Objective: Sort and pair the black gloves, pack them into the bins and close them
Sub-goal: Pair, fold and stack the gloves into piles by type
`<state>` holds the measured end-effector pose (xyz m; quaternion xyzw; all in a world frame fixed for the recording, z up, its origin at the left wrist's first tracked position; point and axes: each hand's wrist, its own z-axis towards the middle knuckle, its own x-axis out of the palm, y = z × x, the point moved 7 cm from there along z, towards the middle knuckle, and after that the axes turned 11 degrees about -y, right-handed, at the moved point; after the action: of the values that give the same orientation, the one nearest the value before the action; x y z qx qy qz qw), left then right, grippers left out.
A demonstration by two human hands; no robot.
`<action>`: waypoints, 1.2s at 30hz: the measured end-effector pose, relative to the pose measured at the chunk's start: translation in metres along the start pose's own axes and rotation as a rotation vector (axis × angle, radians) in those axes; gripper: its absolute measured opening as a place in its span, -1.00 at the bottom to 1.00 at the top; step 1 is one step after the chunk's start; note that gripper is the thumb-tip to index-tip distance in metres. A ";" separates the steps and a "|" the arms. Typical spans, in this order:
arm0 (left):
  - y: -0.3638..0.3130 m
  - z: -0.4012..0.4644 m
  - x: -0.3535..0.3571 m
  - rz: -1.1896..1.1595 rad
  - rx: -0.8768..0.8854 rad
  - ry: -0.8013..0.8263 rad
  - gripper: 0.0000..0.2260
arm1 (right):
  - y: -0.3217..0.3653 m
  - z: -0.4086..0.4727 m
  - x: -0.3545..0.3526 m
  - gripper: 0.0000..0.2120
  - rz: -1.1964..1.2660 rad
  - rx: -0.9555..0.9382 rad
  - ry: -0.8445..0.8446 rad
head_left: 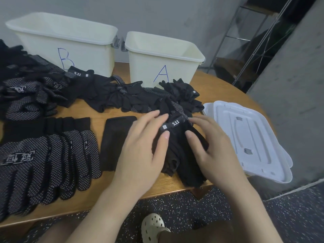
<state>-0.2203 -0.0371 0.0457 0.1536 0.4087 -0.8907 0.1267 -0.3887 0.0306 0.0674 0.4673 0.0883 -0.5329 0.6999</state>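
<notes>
Both hands are working on one plain black glove (pixel 177 151) bearing a "5.11" cuff tag, lying near the bench's (pixel 98 113) front edge. The left hand (pixel 140 148) is lying flat, fingers straight, pressing the glove's left side, thumb tip just under the tag. The right hand (pixel 208 148) is pressing the right side, fingers lightly bent over the fabric; neither grip is clamped round it.

Just left of the left grip a folded plain black glove (pixel 115 142) is lying flat. Further left, a row of dotted black gloves (pixel 47 158) is lying overlapped, fingers toward the person. Beyond both grips, an unsorted heap of black gloves (pixel 126 97) is stretching across the bench.

Behind the heap, bin A (pixel 163 57) and bin B (pixel 64 41) are standing open. Right of the right grip, a white lid (pixel 245 137) is resting near the bench edge.
</notes>
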 end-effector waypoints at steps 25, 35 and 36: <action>0.038 -0.036 -0.012 0.560 0.142 0.391 -0.42 | -0.011 -0.030 0.059 -0.40 -0.346 -0.013 0.401; 0.067 -0.044 -0.069 0.597 -0.012 0.415 -0.48 | 0.073 -0.007 0.059 -0.51 -0.435 -0.281 0.285; 0.068 -0.045 -0.069 0.567 -0.002 0.414 -0.48 | 0.085 -0.012 0.074 -0.52 -0.420 -0.333 0.318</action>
<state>-0.1249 -0.0385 -0.0026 0.4382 0.3678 -0.7695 0.2838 -0.2830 -0.0100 0.0626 0.3956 0.3774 -0.5642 0.6187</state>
